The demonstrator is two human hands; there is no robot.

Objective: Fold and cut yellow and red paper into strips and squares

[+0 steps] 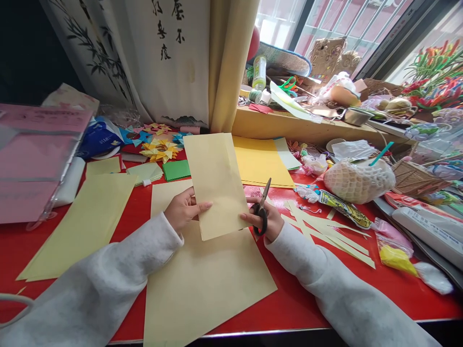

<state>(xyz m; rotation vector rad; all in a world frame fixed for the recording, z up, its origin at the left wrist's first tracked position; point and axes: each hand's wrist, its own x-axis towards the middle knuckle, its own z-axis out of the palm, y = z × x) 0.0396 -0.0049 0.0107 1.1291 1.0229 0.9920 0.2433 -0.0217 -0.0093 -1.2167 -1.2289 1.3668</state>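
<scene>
Progress, judged from how things are lying: partly through a paper-cutting job. A large flat sheet (202,284) of the same pale stock is lying whole on the red table (296,303), just nearer than the pale yellow sheet (217,183) and partly under it. Right of the pale yellow sheet a loose heap of cut strips (325,231) is lying fanned out, so some cutting looks done. Left of it a long uncut sheet (83,226) is lying slantwise. The pale yellow sheet itself is showing no cut that I can see, so most of the stock looks left to do.

Hands: the left hand (183,209) is pinching the pale yellow sheet at its lower left edge, thumb on top, fingers curled under, and is holding it tilted up off the table. The right hand (269,221) is gripping the scissors (263,205), fingers through the black loops, with its fingertips touching the sheet's lower right edge. The blades are pointing up and away, nearly shut, just beside that edge and not biting into it. White sleeves are covering both forearms.

Farther off, beyond the pale yellow sheet: bright yellow sheets (260,161) to its right, green paper squares (176,169) and folded paper stars (161,149) to its left, and a cluttered window ledge (289,126) behind it.
</scene>
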